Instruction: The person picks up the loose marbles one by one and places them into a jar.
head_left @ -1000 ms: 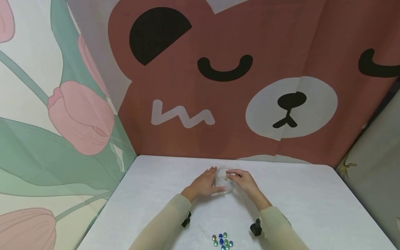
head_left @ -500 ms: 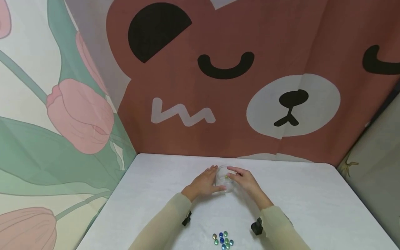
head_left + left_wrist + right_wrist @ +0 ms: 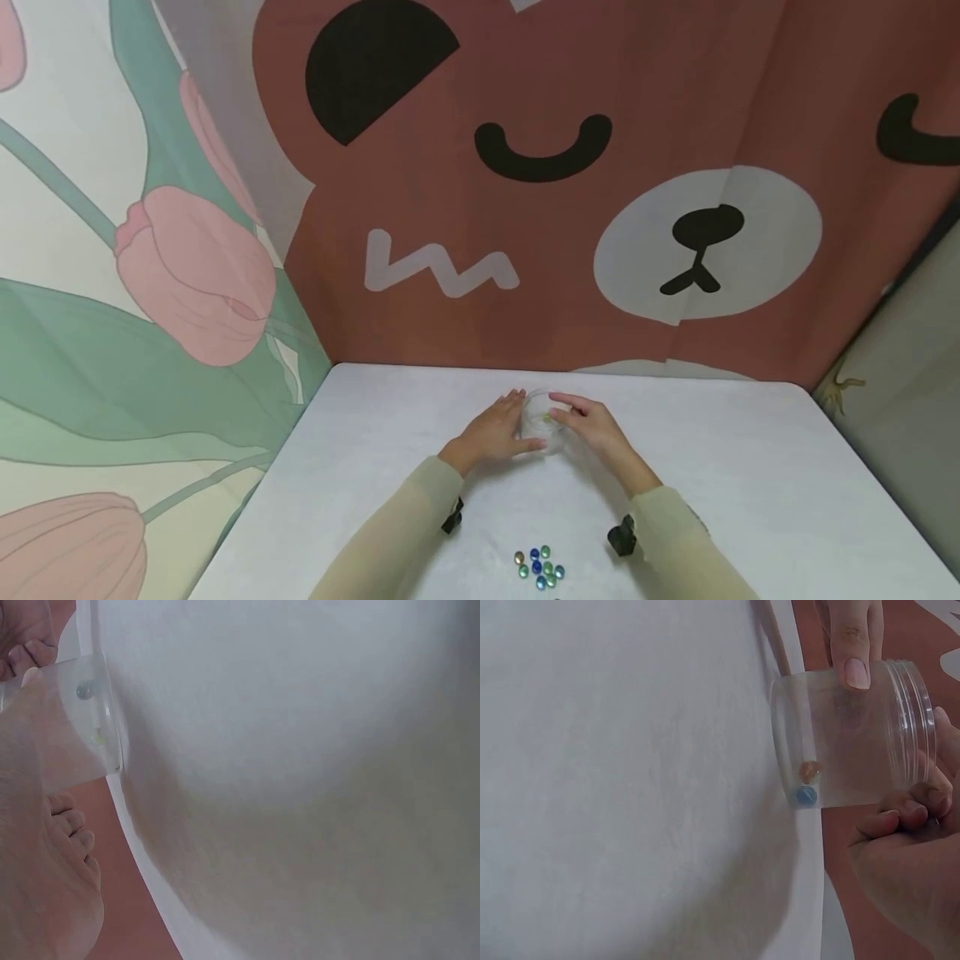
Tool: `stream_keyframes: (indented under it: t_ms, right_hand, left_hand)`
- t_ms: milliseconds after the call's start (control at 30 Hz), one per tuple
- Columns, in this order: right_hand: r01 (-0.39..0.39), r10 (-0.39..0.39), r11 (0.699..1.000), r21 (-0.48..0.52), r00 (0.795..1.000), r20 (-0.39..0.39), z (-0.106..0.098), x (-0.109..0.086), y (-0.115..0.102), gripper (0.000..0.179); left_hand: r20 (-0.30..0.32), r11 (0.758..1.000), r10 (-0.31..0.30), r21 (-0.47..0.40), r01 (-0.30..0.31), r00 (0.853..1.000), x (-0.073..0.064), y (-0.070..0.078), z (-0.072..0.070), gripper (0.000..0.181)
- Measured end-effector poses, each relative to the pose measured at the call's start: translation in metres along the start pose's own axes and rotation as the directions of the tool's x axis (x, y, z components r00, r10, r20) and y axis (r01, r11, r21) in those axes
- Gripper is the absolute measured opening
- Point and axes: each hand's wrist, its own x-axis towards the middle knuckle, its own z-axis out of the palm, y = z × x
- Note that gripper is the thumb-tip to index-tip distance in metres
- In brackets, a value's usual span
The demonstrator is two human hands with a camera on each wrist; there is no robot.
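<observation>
A clear plastic jar (image 3: 855, 742) with a ridged neck stands upright on the white table. My left hand (image 3: 491, 429) grips its side, thumb in front and fingers along the left. Low inside lie an orange-amber marble (image 3: 809, 771) and a blue marble (image 3: 806, 795). At the jar's mouth is my right hand (image 3: 596, 427), thumb and index finger apart over the rim, the other fingers bent beside the neck. No object shows between its fingertips. In the left wrist view, the left hand (image 3: 37, 847) partly covers the jar.
Several blue, green and amber glass marbles (image 3: 537, 567) lie in a loose group near the front of the table (image 3: 750, 500). Behind it hangs a brown bear-print cloth (image 3: 555, 317), with a tulip-print cloth (image 3: 195, 275) at the left. Black wrist cameras (image 3: 622, 536) sit at both sleeves.
The head view has tipped down slightly, so everything sits a little higher. Both hands stay at the jar, and the right thumb and index finger are slightly farther apart.
</observation>
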Motion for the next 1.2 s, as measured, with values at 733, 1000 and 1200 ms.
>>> stream_keyframes:
  t_ms: [733, 1000, 1200]
  right_hand:
    - [0.027, -0.033, 0.999, 0.036, 0.980, 0.198, -0.014, -0.033, -0.009, 0.043]
    - [0.074, -0.077, 0.997, 0.019, 0.956, 0.284, -0.018, -0.043, -0.009, 0.043]
    - [0.100, -0.107, 0.994, 0.039, 0.919, 0.380, -0.019, -0.050, -0.006, 0.040]
  left_hand:
    - [0.033, 1.000, -0.024, 0.004, 0.024, 0.999, 0.000, 0.001, -0.004, 0.100]
    - [0.030, 0.999, -0.028, 0.018, 0.027, 0.999, 0.001, 0.001, -0.006, 0.103]
    - [0.034, 0.999, -0.021, 0.028, 0.020, 0.999, 0.000, 0.002, -0.007, 0.102]
